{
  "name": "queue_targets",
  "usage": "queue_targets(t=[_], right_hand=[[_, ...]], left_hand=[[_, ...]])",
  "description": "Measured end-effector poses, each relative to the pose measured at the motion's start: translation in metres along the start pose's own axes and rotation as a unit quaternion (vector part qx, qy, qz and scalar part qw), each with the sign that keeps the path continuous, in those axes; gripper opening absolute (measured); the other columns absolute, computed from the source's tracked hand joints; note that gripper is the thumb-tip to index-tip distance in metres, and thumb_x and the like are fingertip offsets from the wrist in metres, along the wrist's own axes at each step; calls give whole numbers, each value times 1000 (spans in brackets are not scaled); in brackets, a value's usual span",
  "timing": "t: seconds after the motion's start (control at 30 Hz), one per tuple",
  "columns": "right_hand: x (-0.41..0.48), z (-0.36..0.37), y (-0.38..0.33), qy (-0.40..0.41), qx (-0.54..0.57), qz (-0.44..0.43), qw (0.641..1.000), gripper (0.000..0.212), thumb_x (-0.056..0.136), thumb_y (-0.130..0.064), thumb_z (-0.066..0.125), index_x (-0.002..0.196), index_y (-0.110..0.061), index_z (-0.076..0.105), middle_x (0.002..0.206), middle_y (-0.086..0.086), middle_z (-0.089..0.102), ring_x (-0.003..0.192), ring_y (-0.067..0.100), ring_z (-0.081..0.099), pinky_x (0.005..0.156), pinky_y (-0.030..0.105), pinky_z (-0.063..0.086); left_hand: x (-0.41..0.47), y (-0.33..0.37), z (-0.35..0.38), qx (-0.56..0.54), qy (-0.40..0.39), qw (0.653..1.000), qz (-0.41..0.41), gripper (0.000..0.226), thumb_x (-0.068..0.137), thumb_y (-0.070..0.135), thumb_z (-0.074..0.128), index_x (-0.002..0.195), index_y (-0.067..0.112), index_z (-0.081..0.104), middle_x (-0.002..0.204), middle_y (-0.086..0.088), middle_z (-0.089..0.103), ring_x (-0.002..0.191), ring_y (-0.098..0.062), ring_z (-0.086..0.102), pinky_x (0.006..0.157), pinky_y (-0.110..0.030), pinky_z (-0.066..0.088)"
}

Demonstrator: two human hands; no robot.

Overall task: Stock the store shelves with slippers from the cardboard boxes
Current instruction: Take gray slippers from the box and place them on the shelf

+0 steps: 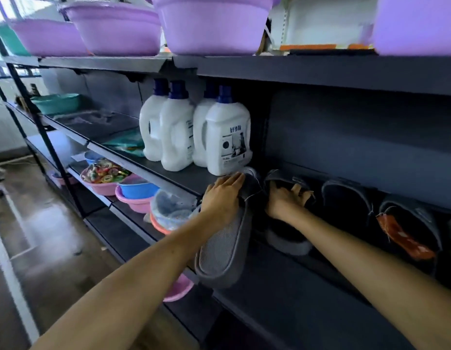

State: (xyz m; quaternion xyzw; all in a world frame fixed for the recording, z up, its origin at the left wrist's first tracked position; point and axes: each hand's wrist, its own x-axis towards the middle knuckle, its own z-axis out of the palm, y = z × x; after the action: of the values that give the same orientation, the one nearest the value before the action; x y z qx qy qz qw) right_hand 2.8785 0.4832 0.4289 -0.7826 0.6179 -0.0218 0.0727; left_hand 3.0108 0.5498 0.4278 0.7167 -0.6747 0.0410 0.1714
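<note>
While the left hand (pixel 223 195) clasps a grey slipper (pixel 225 238) by its upper part, the slipper stands nearly on end, its ribbed sole turned toward the camera and its heel end hanging past the front edge of the dark shelf (pixel 290 286). That grip is closed over the slipper's top, fingers spread across the toe end just below the nearest detergent bottle (pixel 228 137). Just to the right, the right hand (pixel 286 198) reaches into a second dark slipper (pixel 288 218) that leans against the shelf's back panel; its fingers curl over the strap, so this grip is holding the slipper too, though how firmly I cannot tell. Further right along the same shelf, another dark slipper (pixel 345 200) leans upright, and beyond it one more (pixel 411 223) with an orange tag (pixel 402 234) lying across it.

Four white detergent bottles with blue caps stand in a cluster on the shelf to the left, level with the slippers' tops. Below and left of them, pink and blue plastic basins (pixel 134 192) sit on a lower shelf, one holding colourful small items (pixel 104 171). Purple basins (pixel 209 24) line the top shelf above. A glossy floor (pixel 37 223) shows at lower left.
</note>
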Motion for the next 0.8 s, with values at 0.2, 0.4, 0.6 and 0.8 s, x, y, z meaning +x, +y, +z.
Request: queue_targets(t=[0.2,0.4,0.6,0.8], right_hand=[[32,17,13,5,51,24,998,68,93,-26,43,148,-33,4,152,-4,25,140,35,4,108,61,9],[34,18,17,29,-1,34,999,47,94,-29,36,140,-25,33,145,1,38,137,34,17,110,56,14],[35,24,14,91,9,41,995,40,92,-27,36,131,-22,43,137,-5,45,131,29,25,109,54,19],[44,29,4,125,114,104,980,41,96,-25,33,137,-23,35,146,-8,32,140,26,10,111,55,10]], left_hand=[[58,1,36,15,-47,993,112,58,96,15,39,149,24,18,157,8,14,145,-14,11,116,-31,11],[101,-2,56,-20,-16,978,206,48,95,18,39,143,21,34,152,4,31,142,-14,23,112,-31,19],[143,-21,70,-39,-3,972,234,50,94,12,43,143,16,34,149,-2,36,140,-19,30,111,-32,22],[164,-22,84,-80,7,956,282,52,86,13,32,135,10,47,142,-7,47,138,-23,35,112,-37,26]])
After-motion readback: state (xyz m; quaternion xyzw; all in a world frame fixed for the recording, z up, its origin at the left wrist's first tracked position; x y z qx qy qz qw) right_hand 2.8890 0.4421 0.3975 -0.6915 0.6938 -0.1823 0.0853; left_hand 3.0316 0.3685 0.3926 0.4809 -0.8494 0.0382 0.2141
